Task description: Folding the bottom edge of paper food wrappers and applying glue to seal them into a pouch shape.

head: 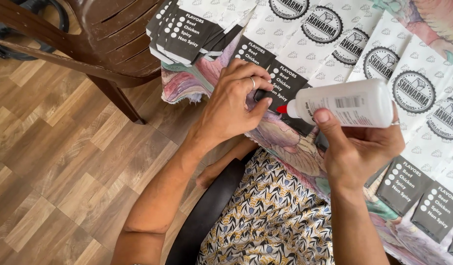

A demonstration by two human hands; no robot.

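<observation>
My right hand (356, 147) grips a white glue bottle (344, 104) held sideways, its red nozzle (282, 109) pointing left. The nozzle tip sits at the dark bottom flap of a white printed paper bag (285, 81). My left hand (234, 100), with a ring on one finger, presses its fingers down on that flap just left of the nozzle. Several more paper bags (408, 83) of the same kind lie overlapped in a row across a patterned cloth (280, 140).
A stack of the same bags (185, 29) lies at the top, beside a brown plastic chair (106, 41). Wood-pattern flooring (64, 162) spreads on the left. My lap in patterned fabric (270, 216) and a black chair edge (207, 211) are below.
</observation>
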